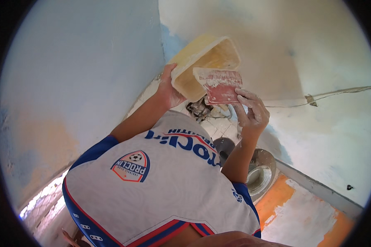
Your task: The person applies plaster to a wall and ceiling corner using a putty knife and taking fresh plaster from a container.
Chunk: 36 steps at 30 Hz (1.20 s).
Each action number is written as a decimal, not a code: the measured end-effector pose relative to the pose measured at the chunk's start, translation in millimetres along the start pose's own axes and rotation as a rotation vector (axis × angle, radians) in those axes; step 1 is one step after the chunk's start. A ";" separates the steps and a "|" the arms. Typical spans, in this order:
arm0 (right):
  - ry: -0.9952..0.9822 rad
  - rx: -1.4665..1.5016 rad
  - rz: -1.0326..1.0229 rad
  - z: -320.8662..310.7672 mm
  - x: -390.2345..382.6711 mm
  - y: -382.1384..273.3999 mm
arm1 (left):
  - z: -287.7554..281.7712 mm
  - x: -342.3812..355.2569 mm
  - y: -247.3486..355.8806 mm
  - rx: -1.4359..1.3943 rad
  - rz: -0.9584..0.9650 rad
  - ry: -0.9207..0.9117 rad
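Note:
My left hand grips the near left side of a pale yellow plastic tub, tilted so its opening faces right and toward me. White residue coats its rim and inner walls. In my right hand is a flat red putty spreader, pinched at its lower right edge. White putty is smeared along the spreader's upper part. The spreader is in front of the tub's opening; whether the two touch, I cannot tell. White smears cover my right fingers and wrist.
Two patchy painted walls meet in a corner beyond the tub. A thin cable runs along the right wall. Below lie dark clutter on pale floor tiles and a round container beside my right arm. An orange-and-white patched surface is at lower right.

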State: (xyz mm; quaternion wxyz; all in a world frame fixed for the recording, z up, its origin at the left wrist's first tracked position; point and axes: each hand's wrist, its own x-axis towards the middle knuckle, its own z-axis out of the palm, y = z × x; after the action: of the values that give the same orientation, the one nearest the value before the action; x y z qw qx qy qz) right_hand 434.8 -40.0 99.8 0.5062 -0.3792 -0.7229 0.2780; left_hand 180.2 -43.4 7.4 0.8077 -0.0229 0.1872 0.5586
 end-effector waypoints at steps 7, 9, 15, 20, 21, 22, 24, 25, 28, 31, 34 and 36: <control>0.188 0.206 0.028 -9.9 22.3 14.3 | -50.2 -18.1 -5.8 -0.024 0.044 0.153; 0.221 0.188 0.025 -19.2 41.5 13.2 | -70.3 -23.1 -7.9 -0.017 0.019 0.137; 0.183 0.052 -0.147 -33.0 121.6 -5.6 | -89.3 -21.0 -4.5 -0.034 0.103 0.163; 0.177 0.097 -0.281 -30.3 174.8 -29.7 | -99.6 -18.2 -5.2 -0.143 0.161 0.160; 0.175 0.133 -0.321 -30.1 182.9 -31.7 | -106.4 -17.4 -5.2 -0.130 0.170 0.147; 0.179 0.136 -0.339 -28.5 188.5 -40.6 | -113.7 -21.7 -6.5 -0.113 0.187 0.118; 0.146 0.067 -0.324 -22.9 196.6 -56.9 | -124.1 -26.7 -7.3 -0.092 0.206 0.077; 0.151 0.064 -0.335 -19.2 202.2 -60.8 | -127.7 -27.6 -7.8 -0.078 0.221 0.041; 0.124 -0.066 -0.366 -17.2 222.5 -68.7 | -125.6 -26.7 -8.6 -0.083 0.221 0.025; 0.172 -0.294 -0.404 -26.6 242.7 -75.8 | -128.8 -27.2 -8.2 -0.101 0.217 0.038; 0.405 -0.115 -0.441 -52.9 246.8 -88.5 | -129.6 -26.0 -9.3 -0.094 0.190 0.058; 0.316 -0.002 -0.428 -60.3 239.8 -88.6 | -129.7 -25.1 -10.4 -0.092 0.173 0.084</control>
State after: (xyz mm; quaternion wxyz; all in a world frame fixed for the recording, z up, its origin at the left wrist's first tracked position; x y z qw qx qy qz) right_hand 420.0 110.6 314.5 0.6599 -0.2569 -0.6987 0.1014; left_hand 146.1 -101.7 -106.6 0.7461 -0.0672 0.1964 0.6327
